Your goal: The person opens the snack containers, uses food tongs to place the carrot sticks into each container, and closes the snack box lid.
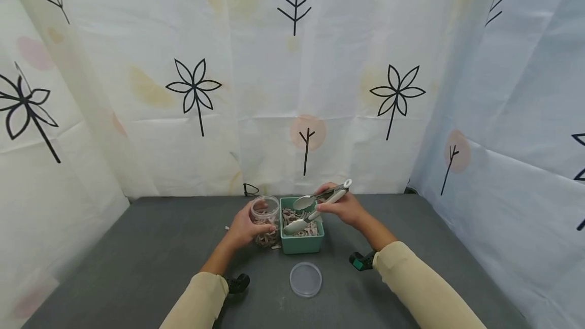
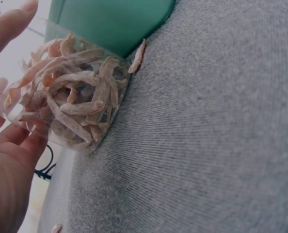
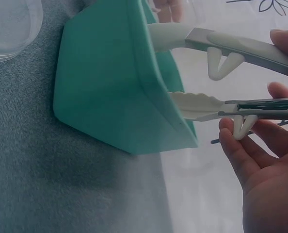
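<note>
Holding the clear jar [image 1: 266, 207] with my left hand [image 1: 246, 228], I am wrapping my thumb and fingers round its side, low in the middle of the frame. The jar is standing just beside the green box [image 1: 302, 245], and tan strips [image 2: 81, 99] are sitting inside it. My right hand [image 1: 344, 210] is gripping the tongs [image 3: 200, 104], with thumb and fingers sitting apart, so the two arms are spreading wide. The tips are pointing into the box over more strips, and I am seeing none between them. The round lid [image 1: 305, 280] is lying lower down, below the box. I think I am using the tongs to move strips, but I cannot tell if I am grabbing or letting go. If I am grabbing, the next move is calling for a gentle squeeze.
</note>
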{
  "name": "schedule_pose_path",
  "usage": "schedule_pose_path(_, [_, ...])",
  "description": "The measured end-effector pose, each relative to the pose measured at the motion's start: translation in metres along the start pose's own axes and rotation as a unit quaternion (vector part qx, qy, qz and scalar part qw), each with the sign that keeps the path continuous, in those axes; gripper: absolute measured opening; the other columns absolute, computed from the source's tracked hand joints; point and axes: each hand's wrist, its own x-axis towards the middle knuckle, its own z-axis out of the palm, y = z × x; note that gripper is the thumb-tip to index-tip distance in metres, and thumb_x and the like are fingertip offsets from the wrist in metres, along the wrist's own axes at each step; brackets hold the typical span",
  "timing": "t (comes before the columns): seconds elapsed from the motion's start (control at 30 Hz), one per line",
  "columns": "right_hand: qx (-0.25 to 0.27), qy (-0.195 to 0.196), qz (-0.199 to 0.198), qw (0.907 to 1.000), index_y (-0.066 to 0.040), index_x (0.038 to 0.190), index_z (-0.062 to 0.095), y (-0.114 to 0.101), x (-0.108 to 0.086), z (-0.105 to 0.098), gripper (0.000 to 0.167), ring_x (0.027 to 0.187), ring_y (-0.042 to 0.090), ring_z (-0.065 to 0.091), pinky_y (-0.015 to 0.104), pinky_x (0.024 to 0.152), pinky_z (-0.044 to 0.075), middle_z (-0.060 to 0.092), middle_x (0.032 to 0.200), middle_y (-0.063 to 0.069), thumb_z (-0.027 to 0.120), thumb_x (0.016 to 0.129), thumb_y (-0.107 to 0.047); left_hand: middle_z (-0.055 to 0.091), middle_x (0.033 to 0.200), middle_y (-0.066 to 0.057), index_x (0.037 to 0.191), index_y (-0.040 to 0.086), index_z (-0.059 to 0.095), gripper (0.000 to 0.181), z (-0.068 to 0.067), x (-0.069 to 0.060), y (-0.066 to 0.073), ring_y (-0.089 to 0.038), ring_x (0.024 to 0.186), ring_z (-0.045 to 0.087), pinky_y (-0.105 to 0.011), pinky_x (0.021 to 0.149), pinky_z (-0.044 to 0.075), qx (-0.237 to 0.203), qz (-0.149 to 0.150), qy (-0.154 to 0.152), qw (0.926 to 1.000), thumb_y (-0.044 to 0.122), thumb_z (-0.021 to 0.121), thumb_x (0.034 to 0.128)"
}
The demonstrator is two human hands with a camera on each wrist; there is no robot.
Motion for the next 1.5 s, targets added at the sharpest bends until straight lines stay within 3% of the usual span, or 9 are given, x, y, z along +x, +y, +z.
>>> schedule_pose_path(0.27, [0.001, -0.002, 0.017, 0.9999, 0.019, 0.117, 0.050, 0.005, 0.005, 0.002, 0.036, 0.071, 0.015, 0.054, 0.030, 0.068, 0.048, 0.048, 0.106, 0.042, 0.065, 0.085, 0.012, 0.059, 0.130, -0.011, 0.138, 0.004, 0.048, 0.078, 0.000, 0.001, 0.002, -0.025, 0.107, 0.059, -0.039, 0.084, 0.048, -0.007, 0.002, -0.004, 1.0000, 0.017, 0.088, 0.0724])
schedule_pose_path(0.67, [-0.011, -0.013, -0.001, 0.9999, 0.014, 0.116, 0.054, 0.009, 0.005, 0.000, 0.035, 0.078, 0.019, 0.055, 0.030, 0.071, 0.048, 0.051, 0.110, 0.034, 0.069, 0.086, 0.003, 0.060, 0.129, -0.011, 0.138, 0.004, 0.049, 0.077, 0.000, 0.000, 0.000, -0.024, 0.106, 0.059, -0.037, 0.083, 0.049, -0.005, 0.001, 0.001, 1.0000, 0.016, 0.088, 0.0723])
schedule_pose_path(0.83, [-0.014, -0.008, 0.006, 0.9999, 0.015, 0.115, 0.054, 0.016, 0.005, 0.003, 0.034, 0.074, 0.016, 0.053, 0.030, 0.070, 0.047, 0.051, 0.108, 0.035, 0.069, 0.086, 0.004, 0.059, 0.130, -0.012, 0.139, 0.002, 0.048, 0.078, 0.001, 0.000, -0.001, -0.024, 0.105, 0.059, -0.035, 0.081, 0.049, -0.010, 0.002, -0.003, 0.9999, 0.016, 0.087, 0.0733])
schedule_pose_path(1.1, [-0.005, -0.001, 0.010, 0.9999, 0.014, 0.112, 0.057, 0.015, 0.005, 0.002, 0.032, 0.080, 0.024, 0.055, 0.032, 0.072, 0.048, 0.053, 0.112, 0.031, 0.070, 0.086, 0.002, 0.060, 0.129, -0.012, 0.138, 0.003, 0.049, 0.078, 0.000, 0.000, 0.001, -0.024, 0.106, 0.059, -0.036, 0.082, 0.048, -0.007, -0.005, 0.003, 1.0000, 0.016, 0.088, 0.0720])
schedule_pose_path(1.27, [-0.016, 0.011, 0.022, 0.9996, 0.012, 0.114, 0.057, 0.017, 0.005, 0.003, 0.033, 0.079, 0.018, 0.056, 0.031, 0.072, 0.048, 0.053, 0.114, 0.031, 0.071, 0.087, 0.000, 0.058, 0.131, -0.012, 0.139, 0.003, 0.048, 0.078, -0.001, 0.000, 0.001, -0.025, 0.107, 0.059, -0.037, 0.083, 0.049, -0.007, -0.008, -0.001, 0.9999, 0.016, 0.088, 0.0727])
schedule_pose_path(1.5, [-0.026, 0.038, 0.031, 0.9985, 0.018, 0.110, 0.055, -0.009, -0.001, 0.014, 0.031, 0.082, 0.018, 0.056, 0.031, 0.073, 0.048, 0.053, 0.111, 0.037, 0.069, 0.087, 0.004, 0.058, 0.131, -0.014, 0.139, 0.002, 0.048, 0.076, -0.001, -0.002, 0.003, -0.027, 0.107, 0.058, -0.039, 0.082, 0.049, -0.010, -0.007, -0.001, 0.9999, 0.013, 0.087, 0.0737])
